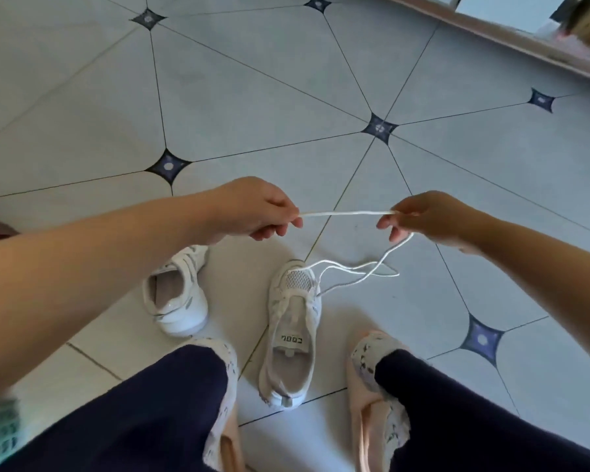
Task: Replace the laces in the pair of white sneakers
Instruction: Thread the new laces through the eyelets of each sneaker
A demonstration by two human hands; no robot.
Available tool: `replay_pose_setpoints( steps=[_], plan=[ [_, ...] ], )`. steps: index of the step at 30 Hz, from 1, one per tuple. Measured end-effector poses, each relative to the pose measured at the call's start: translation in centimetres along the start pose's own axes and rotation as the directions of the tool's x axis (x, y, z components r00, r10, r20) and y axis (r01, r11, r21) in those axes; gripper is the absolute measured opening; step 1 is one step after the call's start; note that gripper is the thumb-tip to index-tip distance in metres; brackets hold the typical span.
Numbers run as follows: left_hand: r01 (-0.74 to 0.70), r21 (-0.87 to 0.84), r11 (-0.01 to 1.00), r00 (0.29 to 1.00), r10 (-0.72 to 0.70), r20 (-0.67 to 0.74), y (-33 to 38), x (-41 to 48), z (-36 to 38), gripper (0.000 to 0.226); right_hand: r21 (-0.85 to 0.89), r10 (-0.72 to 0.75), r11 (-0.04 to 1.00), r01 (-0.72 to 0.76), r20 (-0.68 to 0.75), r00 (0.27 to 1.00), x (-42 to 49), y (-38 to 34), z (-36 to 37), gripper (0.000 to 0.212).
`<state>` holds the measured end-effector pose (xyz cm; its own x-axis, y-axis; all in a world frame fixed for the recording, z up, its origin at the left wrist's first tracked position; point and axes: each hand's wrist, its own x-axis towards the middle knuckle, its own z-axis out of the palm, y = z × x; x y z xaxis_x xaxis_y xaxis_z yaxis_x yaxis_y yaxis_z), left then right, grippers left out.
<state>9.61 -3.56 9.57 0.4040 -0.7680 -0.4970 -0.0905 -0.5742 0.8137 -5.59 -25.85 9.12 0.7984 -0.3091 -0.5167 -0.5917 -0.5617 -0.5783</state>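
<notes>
Dark navy trouser legs (pixel 123 413) and pale pink slippers (pixel 372 400) flank a white mesh sneaker (pixel 292 332) standing on the grey tiled floor (pixel 252 97). The left hand (pixel 252 209) and right hand (pixel 430 216) each pinch a thin white lace (pixel 348 213), taut between them above the shoe. Its slack trails from the right hand to the sneaker's front eyelets. A second white sneaker (pixel 176 298) lies to the left.

Pale grey glazed tile floor (pixel 252 97), dark star insets at tile corners. White mesh sneaker (pixel 292 338) at centre, toe to 12 o'clock. Second white sneaker (pixel 176 301) at its 9 o'clock, apart. Your pink fabric slippers (pixel 368 410) flank its heel, 4 and 8 o'clock. Slack white cord lace (pixel 355 270) trails from its toe toward 2 o'clock.
</notes>
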Motion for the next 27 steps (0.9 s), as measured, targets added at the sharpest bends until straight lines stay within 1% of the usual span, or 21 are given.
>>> replay_pose_setpoints(
  steps=[1,2,3,4,5,6,7,8,9,10,11,12,14,16,18,20,22,23,24,25,27],
  plan=[
    [0.016,0.016,1.000,1.000,-0.016,0.009,-0.9,0.3,0.3,0.020,-0.133,0.055,0.990,-0.053,0.008,0.998,0.5,1.5,-0.2,0.014],
    [0.036,0.040,0.999,0.999,-0.036,0.017,-1.6,0.6,0.7,0.020,-0.311,0.102,0.947,-0.085,0.040,0.994,0.8,2.5,-0.4,0.015],
    [0.058,0.055,0.997,0.998,-0.059,0.024,-2.5,1.3,1.3,0.020,-0.472,0.133,0.879,-0.076,0.089,0.987,1.4,3.3,0.1,0.021],
    [0.065,0.067,0.996,0.998,-0.067,0.019,-3.0,1.6,1.8,0.019,-0.562,0.122,0.826,-0.022,0.140,0.983,1.7,3.5,0.6,0.033],
    [0.062,0.079,0.995,0.998,-0.063,0.013,-3.3,2.0,2.5,0.017,-0.564,0.080,0.824,0.044,0.192,0.978,2.1,3.3,1.5,0.047],
    [0.054,0.094,0.994,0.998,-0.055,0.012,-3.6,2.5,3.3,0.015,-0.487,0.023,0.867,0.102,0.243,0.970,2.5,2.7,2.7,0.060],
    [0.039,0.107,0.993,0.999,-0.041,0.019,-3.8,3.0,4.2,0.013,-0.348,-0.044,0.926,0.147,0.286,0.957,2.9,1.8,4.0,0.067],
    [0.025,0.113,0.993,0.999,-0.029,0.032,-3.9,3.5,4.9,0.010,-0.188,-0.110,0.966,0.179,0.329,0.938,3.2,0.8,5.5,0.068],
    [0.016,0.112,0.994,0.999,-0.021,0.043,-4.1,4.0,5.6,0.008,-0.049,-0.170,0.978,0.201,0.365,0.915,3.5,0.1,6.9,0.059],
    [0.009,0.113,0.994,0.999,-0.014,0.040,-4.4,4.4,6.1,0.008,0.059,-0.223,0.974,0.217,0.380,0.898,3.8,-0.4,8.3,0.042],
    [0.006,0.118,0.993,1.000,-0.009,0.027,-4.8,4.8,6.3,0.008,0.116,-0.255,0.967,0.228,0.361,0.897,4.2,-0.3,9.4,0.022],
    [0.009,0.118,0.993,1.000,-0.011,0.014,-5.3,5.2,6.5,0.008,0.154,-0.275,0.959,0.237,0.311,0.910,4.6,0.1,10.0,0.007],
    [0.045,0.076,0.996,0.999,-0.045,0.007,-6.5,5.7,7.0,0.008,0.165,-0.242,0.963,0.212,0.198,0.950,5.1,1.7,10.5,0.016],
    [0.107,0.000,0.994,0.994,-0.107,0.006,-8.0,5.9,7.9,0.008,0.124,-0.145,0.984,0.125,0.170,0.975,5.3,3.9,10.6,0.018],
    [0.151,-0.055,0.987,0.988,-0.151,0.011,-9.1,6.0,8.9,0.011,0.086,-0.089,0.994,0.070,0.236,0.968,5.0,5.5,11.0,0.015],
    [0.166,-0.081,0.983,0.986,-0.165,0.019,-9.7,6.2,9.9,0.012,0.081,-0.092,0.994,0.069,0.324,0.942,4.7,6.2,12.1,0.010],
    [0.176,-0.087,0.980,0.984,-0.176,0.018,-10.0,6.3,10.8,0.009,0.171,-0.101,0.984,0.044,0.336,0.936,4.6,5.9,13.5,0.014],
    [0.181,-0.082,0.980,0.983,-0.181,0.007,-10.1,6.3,11.2,0.009,0.228,-0.090,0.974,0.019,0.306,0.948,4.6,5.6,14.0,0.013],
    [0.187,-0.076,0.979,0.982,-0.189,-0.013,-10.3,6.3,11.5,0.009,0.238,-0.083,0.971,0.019,0.261,0.962,4.7,5.5,14.5,0.009],
    [0.198,-0.068,0.978,0.979,-0.201,-0.038,-10.5,6.3,11.6,0.011,0.184,-0.082,0.982,0.042,0.216,0.973,4.8,5.4,14.9,0.006],
    [0.243,-0.060,0.968,0.965,-0.248,-0.083,-11.2,6.0,11.7,0.013,0.090,-0.050,0.995,0.035,0.168,0.984,5.0,6.0,15.4,0.006]
  ],
)
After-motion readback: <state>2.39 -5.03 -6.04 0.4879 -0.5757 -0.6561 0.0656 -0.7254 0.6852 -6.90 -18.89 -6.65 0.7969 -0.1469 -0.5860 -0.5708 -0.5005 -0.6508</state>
